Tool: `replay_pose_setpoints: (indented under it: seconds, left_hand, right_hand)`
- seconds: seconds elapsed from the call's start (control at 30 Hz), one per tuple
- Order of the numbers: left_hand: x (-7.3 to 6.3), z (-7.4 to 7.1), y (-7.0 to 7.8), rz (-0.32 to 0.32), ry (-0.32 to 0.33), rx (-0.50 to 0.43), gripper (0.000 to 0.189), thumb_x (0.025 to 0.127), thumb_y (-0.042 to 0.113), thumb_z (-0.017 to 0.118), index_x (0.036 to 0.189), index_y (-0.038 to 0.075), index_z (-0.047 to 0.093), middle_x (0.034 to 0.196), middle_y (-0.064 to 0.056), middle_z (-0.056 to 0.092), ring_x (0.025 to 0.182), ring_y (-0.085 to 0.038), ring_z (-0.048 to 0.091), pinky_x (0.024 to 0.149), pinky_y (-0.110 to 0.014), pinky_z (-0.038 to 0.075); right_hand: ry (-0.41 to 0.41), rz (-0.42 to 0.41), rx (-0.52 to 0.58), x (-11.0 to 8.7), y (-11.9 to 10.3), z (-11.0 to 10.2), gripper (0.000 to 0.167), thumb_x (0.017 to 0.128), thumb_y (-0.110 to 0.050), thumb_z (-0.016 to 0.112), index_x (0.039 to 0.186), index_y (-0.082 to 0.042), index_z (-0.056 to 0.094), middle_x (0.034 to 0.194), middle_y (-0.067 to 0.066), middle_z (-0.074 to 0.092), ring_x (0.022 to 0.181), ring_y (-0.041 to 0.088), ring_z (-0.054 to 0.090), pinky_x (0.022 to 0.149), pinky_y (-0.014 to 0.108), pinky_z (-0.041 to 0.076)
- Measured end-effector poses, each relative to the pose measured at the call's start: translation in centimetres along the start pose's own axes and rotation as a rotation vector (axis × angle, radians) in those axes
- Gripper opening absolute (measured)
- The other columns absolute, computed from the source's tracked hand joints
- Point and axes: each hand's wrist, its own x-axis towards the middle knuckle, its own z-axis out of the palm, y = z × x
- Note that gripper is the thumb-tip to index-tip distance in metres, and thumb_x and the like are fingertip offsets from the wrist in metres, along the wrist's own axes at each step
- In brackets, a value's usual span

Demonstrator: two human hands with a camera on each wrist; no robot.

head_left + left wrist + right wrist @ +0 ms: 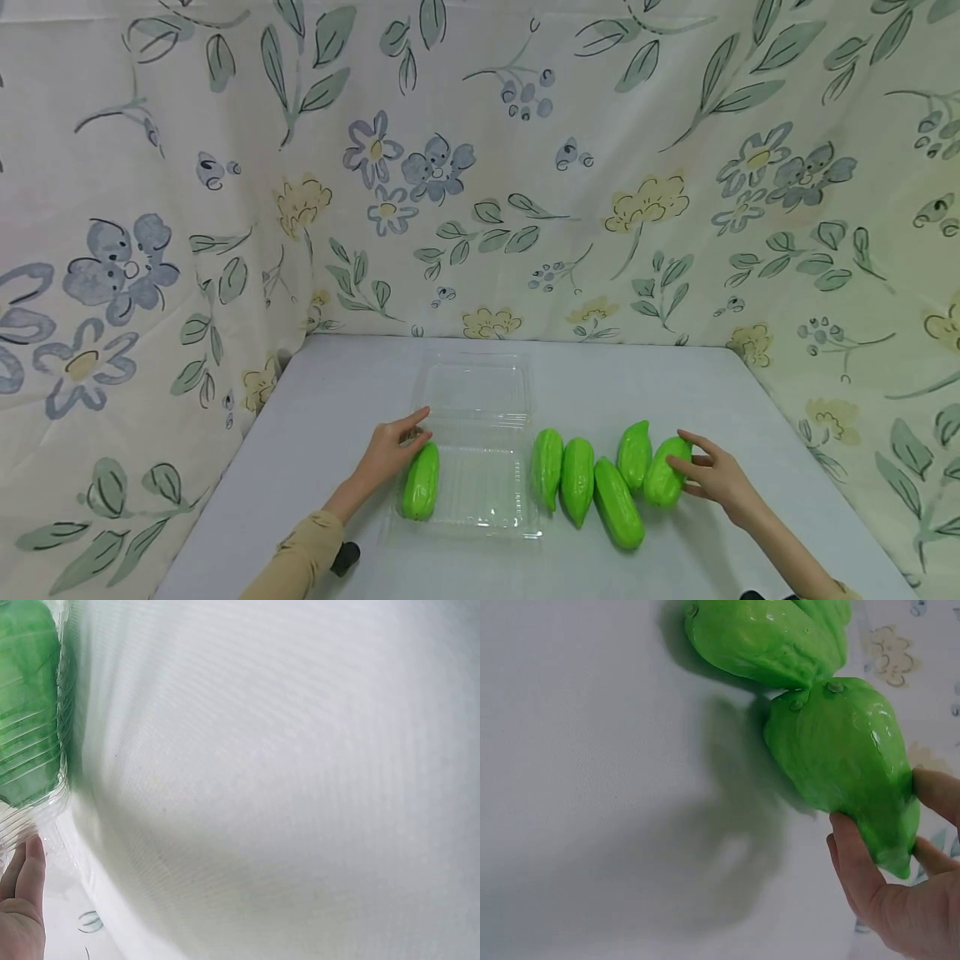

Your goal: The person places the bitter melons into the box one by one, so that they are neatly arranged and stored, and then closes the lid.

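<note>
Biggest thing first: the whole background is covered by floral fabric [480, 175], hung right behind a white bench [345, 383]. On that bench, a clear plastic clamshell container [480, 479] has been laid out flat, lid [472, 383] folded away to the far side.

Both arms are brought in from the near edge. The left one, in a tan sleeve [303, 550], is angled forward and inward, and the left grip [396, 446] is held at the container's left edge, fingers mostly straight and touching the outside of the clear wall in the left wrist view. The right forearm [780, 537] is slanted in from the near right corner, with the right grip [711, 475] turned inward. By its fingertips and thumb, the tapered end of a glossy green fruit [663, 479] is gripped, at the right end of the group; whether it's lifted at all can't be told.

Four loose green fruits [577, 482] are lined up loosely between that one and the container. A single boxed fruit [422, 487] is set along the container's left side, just below the left fingers. Smallest is a black object [345, 559] seen by the left cuff.
</note>
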Motion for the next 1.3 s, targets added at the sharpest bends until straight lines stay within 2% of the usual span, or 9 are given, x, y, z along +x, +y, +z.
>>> replay_pose_setpoints:
  seconds: [0.1, 0.43, 0.77, 1.3]
  left_hand:
    - [0.0, 0.0, 0.1, -0.009, -0.01, -0.012, 0.043, 0.087, 0.014, 0.069, 0.127, 0.0, 0.059, 0.111, -0.018, 0.069, 0.092, -0.024, 0.07, 0.081, -0.041, 0.055]
    - [0.1, 0.0, 0.2, -0.017, -0.014, -0.008, 0.043, 0.088, 0.014, 0.068, 0.127, -0.001, 0.059, 0.106, -0.017, 0.071, 0.092, -0.024, 0.07, 0.08, -0.041, 0.055]
    - [0.0, 0.0, 0.1, -0.003, -0.007, -0.003, 0.044, 0.087, 0.014, 0.069, 0.127, 0.0, 0.059, 0.108, -0.018, 0.07, 0.092, -0.025, 0.07, 0.079, -0.04, 0.056]
    - [0.0, 0.1, 0.1, -0.025, -0.002, 0.007, 0.043, 0.087, 0.014, 0.069, 0.127, 0.001, 0.059, 0.106, -0.017, 0.071, 0.091, -0.024, 0.07, 0.079, -0.04, 0.056]
  right_hand:
    - [0.002, -0.003, 0.006, 0.0, -0.1, 0.1, 0.075, 0.094, -0.029, 0.06, 0.148, 0.004, 0.02, 0.133, 0.041, 0.038, 0.104, 0.025, 0.062, 0.079, 0.031, 0.056]
    - [0.0, -0.043, 0.011, -0.1, -0.8, 0.3, 0.073, 0.095, -0.028, 0.059, 0.148, 0.003, 0.02, 0.136, 0.041, 0.033, 0.108, 0.03, 0.06, 0.08, 0.03, 0.056]
    - [-0.001, -0.073, 0.013, -0.2, -2.0, 0.9, 0.072, 0.094, -0.026, 0.059, 0.148, 0.004, 0.021, 0.134, 0.04, 0.035, 0.109, 0.032, 0.059, 0.081, 0.032, 0.056]
    - [0.0, -0.084, 0.035, -0.1, -3.3, 2.4, 0.071, 0.094, -0.027, 0.061, 0.148, 0.001, 0.024, 0.135, 0.037, 0.036, 0.111, 0.033, 0.058, 0.081, 0.032, 0.056]
